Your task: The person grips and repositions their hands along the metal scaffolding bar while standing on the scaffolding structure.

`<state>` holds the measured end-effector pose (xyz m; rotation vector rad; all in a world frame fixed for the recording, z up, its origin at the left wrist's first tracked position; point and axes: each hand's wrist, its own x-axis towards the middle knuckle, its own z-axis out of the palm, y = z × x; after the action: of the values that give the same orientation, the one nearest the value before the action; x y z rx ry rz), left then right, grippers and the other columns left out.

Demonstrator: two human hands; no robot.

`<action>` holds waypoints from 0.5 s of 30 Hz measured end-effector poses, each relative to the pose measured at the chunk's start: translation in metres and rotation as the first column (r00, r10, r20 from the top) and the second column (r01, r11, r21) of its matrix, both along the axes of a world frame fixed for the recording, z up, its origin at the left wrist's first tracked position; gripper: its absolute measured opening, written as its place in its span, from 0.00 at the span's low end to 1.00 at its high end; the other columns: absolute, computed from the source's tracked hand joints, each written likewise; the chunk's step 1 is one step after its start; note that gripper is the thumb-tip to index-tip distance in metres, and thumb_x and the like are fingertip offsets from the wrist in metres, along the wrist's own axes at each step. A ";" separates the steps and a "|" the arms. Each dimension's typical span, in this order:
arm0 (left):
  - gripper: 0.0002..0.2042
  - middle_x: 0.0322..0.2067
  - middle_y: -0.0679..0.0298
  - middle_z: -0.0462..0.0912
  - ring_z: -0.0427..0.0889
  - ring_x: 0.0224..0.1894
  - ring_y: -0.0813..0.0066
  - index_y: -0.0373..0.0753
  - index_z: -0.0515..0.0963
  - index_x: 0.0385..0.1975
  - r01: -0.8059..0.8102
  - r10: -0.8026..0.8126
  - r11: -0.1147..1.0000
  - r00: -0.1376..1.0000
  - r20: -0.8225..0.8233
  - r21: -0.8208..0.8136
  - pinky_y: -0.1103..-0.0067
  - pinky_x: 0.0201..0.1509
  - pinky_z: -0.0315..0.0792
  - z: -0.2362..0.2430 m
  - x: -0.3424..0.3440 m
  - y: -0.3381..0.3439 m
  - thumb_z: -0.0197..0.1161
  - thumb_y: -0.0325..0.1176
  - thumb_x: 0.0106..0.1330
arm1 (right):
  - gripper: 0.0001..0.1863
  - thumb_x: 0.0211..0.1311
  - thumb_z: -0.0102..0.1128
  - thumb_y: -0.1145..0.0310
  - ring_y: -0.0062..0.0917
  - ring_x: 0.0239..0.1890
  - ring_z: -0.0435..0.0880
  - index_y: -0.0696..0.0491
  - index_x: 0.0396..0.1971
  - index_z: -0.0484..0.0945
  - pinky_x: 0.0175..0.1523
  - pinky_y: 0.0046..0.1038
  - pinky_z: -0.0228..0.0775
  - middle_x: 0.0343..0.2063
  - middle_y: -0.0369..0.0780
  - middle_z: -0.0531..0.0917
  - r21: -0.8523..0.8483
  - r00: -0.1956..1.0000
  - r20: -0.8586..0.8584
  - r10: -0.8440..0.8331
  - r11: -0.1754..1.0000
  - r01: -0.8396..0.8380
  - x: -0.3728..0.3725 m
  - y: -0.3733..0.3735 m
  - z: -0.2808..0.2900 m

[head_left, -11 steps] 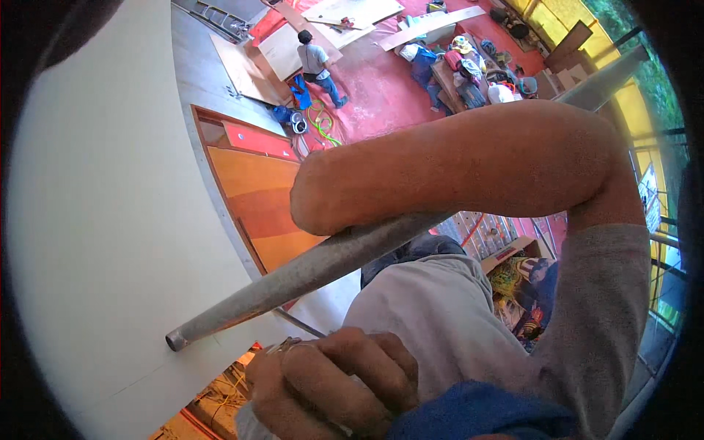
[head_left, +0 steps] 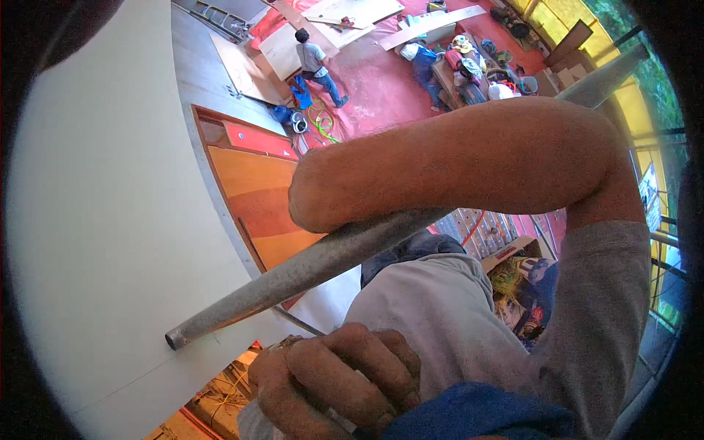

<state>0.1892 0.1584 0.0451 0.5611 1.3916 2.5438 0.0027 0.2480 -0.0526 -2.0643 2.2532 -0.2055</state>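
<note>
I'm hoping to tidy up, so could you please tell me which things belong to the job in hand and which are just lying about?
Likely in the job:
- pipe, crossed by the right forearm
- white panel, apparently nearest the left hand

Apparently lying about:
- ladder
- plank
- open box

No legible lettering or numbers recorded; the white sheet (head_left: 649,192), well to the right of and above the curled left hand (head_left: 334,381), bears dark marks too small to read.
</note>
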 end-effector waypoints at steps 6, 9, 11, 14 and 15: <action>0.11 0.27 0.62 0.75 0.74 0.24 0.63 0.49 0.67 0.35 -0.337 0.331 0.938 0.941 0.074 0.087 0.66 0.27 0.74 -0.006 0.021 0.020 0.47 0.46 0.79 | 0.06 0.53 0.69 0.71 0.43 0.31 0.90 0.57 0.29 0.90 0.37 0.46 0.82 0.27 0.51 0.87 -0.001 1.000 0.011 0.001 1.000 -0.001 -0.004 -0.005 0.001; 0.16 0.23 0.63 0.75 0.73 0.20 0.63 0.48 0.65 0.31 -0.487 0.478 0.873 0.843 0.246 -0.028 0.65 0.23 0.72 0.010 0.018 0.029 0.41 0.47 0.83 | 0.06 0.54 0.69 0.71 0.43 0.32 0.90 0.57 0.29 0.90 0.37 0.46 0.82 0.27 0.51 0.87 0.033 0.999 0.028 -0.015 0.999 0.014 -0.005 -0.008 0.006; 0.10 0.32 0.62 0.75 0.76 0.32 0.64 0.49 0.72 0.37 -0.257 0.251 0.961 0.966 0.063 0.105 0.68 0.32 0.74 -0.002 0.002 0.013 0.55 0.46 0.76 | 0.06 0.54 0.69 0.70 0.44 0.32 0.90 0.56 0.29 0.90 0.37 0.47 0.82 0.27 0.52 0.87 0.046 0.994 0.101 -0.030 0.999 0.026 -0.007 -0.006 0.013; 0.09 0.41 0.60 0.76 0.78 0.42 0.64 0.50 0.78 0.42 0.032 0.009 0.979 0.981 -0.195 0.203 0.71 0.41 0.76 -0.025 -0.007 -0.005 0.68 0.44 0.70 | 0.06 0.53 0.70 0.71 0.44 0.32 0.90 0.56 0.29 0.90 0.37 0.47 0.82 0.28 0.52 0.87 0.050 0.999 0.038 -0.001 0.999 -0.001 -0.009 -0.011 0.013; 0.09 0.41 0.60 0.75 0.77 0.42 0.64 0.50 0.78 0.41 0.037 0.010 0.977 0.977 -0.215 0.211 0.71 0.41 0.75 -0.026 -0.006 -0.005 0.68 0.44 0.70 | 0.06 0.53 0.70 0.71 0.44 0.32 0.90 0.56 0.29 0.90 0.37 0.47 0.82 0.28 0.52 0.87 0.051 0.999 0.038 -0.002 0.999 0.000 -0.010 -0.012 0.011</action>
<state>0.1832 0.1537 0.0193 0.9039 1.1743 2.7070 -0.0070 0.2360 -0.0415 -2.0171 2.2135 -0.1844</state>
